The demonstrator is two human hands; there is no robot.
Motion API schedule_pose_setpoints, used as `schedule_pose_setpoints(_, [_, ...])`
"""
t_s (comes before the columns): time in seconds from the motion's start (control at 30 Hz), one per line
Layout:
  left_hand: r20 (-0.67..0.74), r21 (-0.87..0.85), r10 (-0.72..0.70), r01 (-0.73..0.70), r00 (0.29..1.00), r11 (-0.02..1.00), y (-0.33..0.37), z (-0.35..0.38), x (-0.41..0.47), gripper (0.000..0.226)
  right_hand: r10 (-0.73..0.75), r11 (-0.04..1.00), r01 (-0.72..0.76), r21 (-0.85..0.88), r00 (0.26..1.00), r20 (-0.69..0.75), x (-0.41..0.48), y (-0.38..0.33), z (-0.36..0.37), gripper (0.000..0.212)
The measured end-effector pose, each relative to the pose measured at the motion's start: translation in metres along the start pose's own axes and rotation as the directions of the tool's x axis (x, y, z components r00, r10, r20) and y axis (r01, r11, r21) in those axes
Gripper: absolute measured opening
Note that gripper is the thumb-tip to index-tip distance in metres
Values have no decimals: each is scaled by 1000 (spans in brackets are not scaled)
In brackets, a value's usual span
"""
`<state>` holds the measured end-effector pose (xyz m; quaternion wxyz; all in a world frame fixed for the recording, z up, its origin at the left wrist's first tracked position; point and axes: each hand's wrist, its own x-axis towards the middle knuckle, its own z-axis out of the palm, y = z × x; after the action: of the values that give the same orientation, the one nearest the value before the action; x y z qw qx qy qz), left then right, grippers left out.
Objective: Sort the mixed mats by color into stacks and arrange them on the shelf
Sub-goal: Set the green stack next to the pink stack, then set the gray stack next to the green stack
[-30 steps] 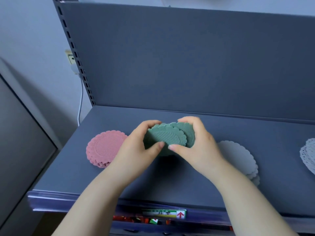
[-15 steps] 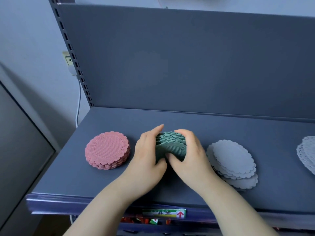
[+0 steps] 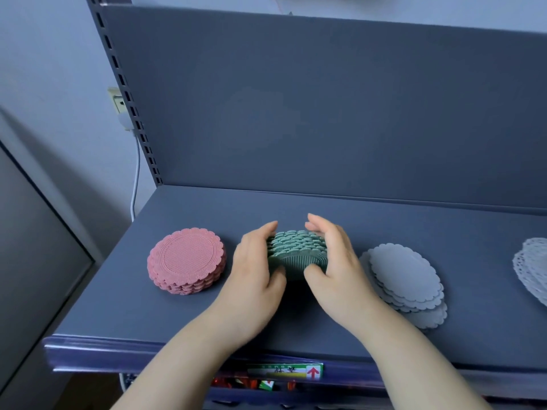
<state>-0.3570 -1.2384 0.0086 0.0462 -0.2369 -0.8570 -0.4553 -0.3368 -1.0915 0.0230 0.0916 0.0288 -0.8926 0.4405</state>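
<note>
Right hand (image 3: 337, 261) looser (green stack (image 3: 296, 247) tilted)

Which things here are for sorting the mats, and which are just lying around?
For the job:
- green stack, gripped by left hand and right hand
- pink stack
- grey stack
- white mats
- shelf

Just lying around:
- socket
- cable
- label
</note>
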Motion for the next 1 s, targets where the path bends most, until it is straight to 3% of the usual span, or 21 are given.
schedule_pose_setpoints(0.13, [62,3,-5,4,998,1000,-5,-2,2,62,-6,1000,7,-22,999,46,1,0,-3,67])
schedule_pose_setpoints(0.3, [-30,10,-105,106,994,994,-13,-7,4,56,53,998,-54,-26,998,-28,0,8,-8,47])
schedule_pose_setpoints(0.47, [-61,-43,-202,200,977,979,-7,-22,10,48,96,995,-96,11,994,-43,5,9,-14,47])
schedule_pose_setpoints(0.67, [63,212,-243,225,968,951,-3,-27,15,49,230,971,-227,-72,972,39,2,12,-9,44])
schedule_pose_setpoints(1.0, [114,558,-324,209,939,803,3,-14,22,47,306,904,-278,-324,951,39,6,0,-4,44])
